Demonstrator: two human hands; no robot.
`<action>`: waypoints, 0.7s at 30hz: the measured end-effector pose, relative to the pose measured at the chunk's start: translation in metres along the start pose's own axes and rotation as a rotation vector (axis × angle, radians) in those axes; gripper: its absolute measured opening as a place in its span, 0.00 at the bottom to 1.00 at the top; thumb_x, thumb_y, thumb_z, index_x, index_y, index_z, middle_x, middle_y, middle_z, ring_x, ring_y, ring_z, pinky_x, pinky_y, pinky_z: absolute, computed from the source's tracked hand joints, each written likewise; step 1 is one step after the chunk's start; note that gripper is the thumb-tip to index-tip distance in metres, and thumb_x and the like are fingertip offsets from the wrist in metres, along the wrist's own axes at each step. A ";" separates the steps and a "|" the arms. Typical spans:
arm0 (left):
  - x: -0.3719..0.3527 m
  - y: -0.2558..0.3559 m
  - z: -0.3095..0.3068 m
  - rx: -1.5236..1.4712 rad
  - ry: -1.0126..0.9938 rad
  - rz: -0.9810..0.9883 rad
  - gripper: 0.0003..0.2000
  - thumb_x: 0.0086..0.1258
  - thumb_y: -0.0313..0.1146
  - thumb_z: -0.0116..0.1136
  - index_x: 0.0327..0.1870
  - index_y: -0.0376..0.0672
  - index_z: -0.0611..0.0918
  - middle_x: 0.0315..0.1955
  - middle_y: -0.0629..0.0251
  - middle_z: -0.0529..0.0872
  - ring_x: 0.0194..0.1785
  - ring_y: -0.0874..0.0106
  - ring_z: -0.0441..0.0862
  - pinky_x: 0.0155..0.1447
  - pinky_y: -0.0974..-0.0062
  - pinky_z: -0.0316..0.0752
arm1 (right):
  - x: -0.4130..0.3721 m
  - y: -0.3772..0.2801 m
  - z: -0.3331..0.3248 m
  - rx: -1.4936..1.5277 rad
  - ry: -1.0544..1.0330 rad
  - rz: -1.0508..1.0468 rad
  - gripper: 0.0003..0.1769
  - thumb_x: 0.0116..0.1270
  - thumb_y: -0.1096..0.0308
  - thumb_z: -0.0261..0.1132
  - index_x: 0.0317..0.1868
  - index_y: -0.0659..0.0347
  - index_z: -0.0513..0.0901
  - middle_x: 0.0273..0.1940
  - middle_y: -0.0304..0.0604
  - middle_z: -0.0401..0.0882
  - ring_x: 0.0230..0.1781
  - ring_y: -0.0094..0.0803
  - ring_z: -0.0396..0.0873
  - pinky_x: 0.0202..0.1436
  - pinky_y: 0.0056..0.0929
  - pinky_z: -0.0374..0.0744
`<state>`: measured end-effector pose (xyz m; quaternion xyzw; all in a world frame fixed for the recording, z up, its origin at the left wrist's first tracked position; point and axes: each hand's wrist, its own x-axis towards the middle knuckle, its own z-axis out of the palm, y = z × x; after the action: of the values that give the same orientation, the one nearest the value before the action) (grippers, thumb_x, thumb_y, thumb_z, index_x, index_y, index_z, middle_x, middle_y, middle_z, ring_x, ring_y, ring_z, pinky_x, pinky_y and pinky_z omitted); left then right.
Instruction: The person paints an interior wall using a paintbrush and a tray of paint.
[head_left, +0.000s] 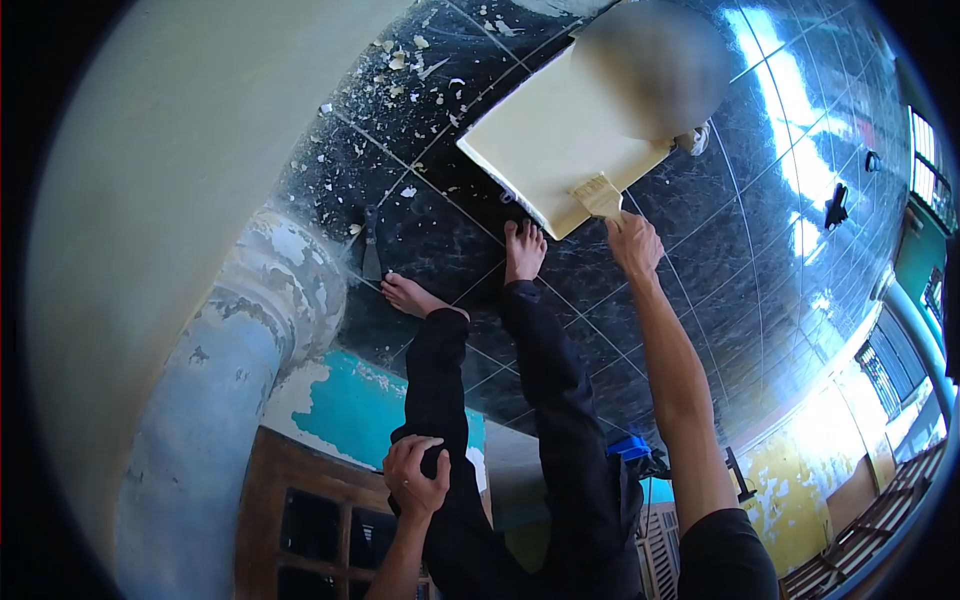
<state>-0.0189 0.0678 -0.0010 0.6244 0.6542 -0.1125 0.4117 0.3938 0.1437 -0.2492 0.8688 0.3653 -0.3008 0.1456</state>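
Note:
My right hand (pixel 636 245) grips the handle of a wide paintbrush (pixel 600 198), whose bristles look coated in cream paint. The brush overlaps the near right corner of a shallow, rectangular, cream-coloured tray-like piece (pixel 545 135) with a raised rim, lying on the floor. A blurred round patch hides its far right part. Lower down, my left hand (pixel 416 474) rests on my dark trouser leg (pixel 440 400), fingers lightly bent and holding nothing.
Dark tiles (pixel 440 250) cover the floor, strewn with paint flakes (pixel 400 62) at upper left. A scraper (pixel 372 245) lies by my bare foot (pixel 420 296). A peeling column (pixel 250 330) stands at left. A black object (pixel 836 207) lies farther right.

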 end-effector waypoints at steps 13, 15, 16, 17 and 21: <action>0.002 0.000 0.001 -0.009 0.008 0.004 0.07 0.58 0.35 0.64 0.36 0.49 0.86 0.38 0.68 0.85 0.49 0.63 0.81 0.55 0.63 0.71 | -0.023 0.047 -0.017 -0.069 0.033 -0.159 0.12 0.66 0.59 0.64 0.42 0.58 0.84 0.35 0.51 0.83 0.39 0.53 0.83 0.41 0.50 0.80; 0.001 0.000 0.001 -0.007 0.005 -0.005 0.07 0.58 0.35 0.64 0.36 0.49 0.86 0.38 0.69 0.85 0.49 0.64 0.81 0.55 0.63 0.71 | -0.024 0.049 -0.020 -0.034 0.027 -0.168 0.12 0.66 0.59 0.64 0.42 0.59 0.84 0.34 0.52 0.83 0.37 0.53 0.83 0.40 0.49 0.80; 0.001 -0.001 0.002 -0.006 0.008 -0.001 0.07 0.58 0.35 0.64 0.36 0.49 0.86 0.38 0.69 0.85 0.49 0.64 0.81 0.54 0.63 0.71 | -0.024 0.052 -0.020 0.113 -0.017 -0.169 0.13 0.67 0.59 0.63 0.43 0.59 0.85 0.31 0.52 0.83 0.34 0.51 0.84 0.39 0.47 0.79; 0.000 -0.001 0.002 -0.007 0.009 0.002 0.06 0.58 0.35 0.64 0.36 0.49 0.86 0.38 0.69 0.85 0.49 0.64 0.81 0.54 0.64 0.71 | -0.025 0.056 -0.020 0.259 -0.061 -0.167 0.14 0.68 0.59 0.63 0.44 0.60 0.85 0.29 0.52 0.84 0.31 0.49 0.84 0.37 0.44 0.78; 0.001 0.003 0.002 -0.012 -0.001 -0.013 0.06 0.58 0.35 0.64 0.36 0.49 0.86 0.38 0.70 0.85 0.49 0.64 0.81 0.54 0.64 0.71 | -0.017 0.058 -0.011 0.408 -0.210 -0.021 0.16 0.70 0.58 0.60 0.44 0.61 0.86 0.25 0.50 0.84 0.27 0.41 0.84 0.36 0.38 0.78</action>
<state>-0.0155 0.0681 -0.0021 0.6174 0.6590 -0.1114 0.4149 0.4312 0.0998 -0.2280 0.8404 0.2888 -0.4587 0.0011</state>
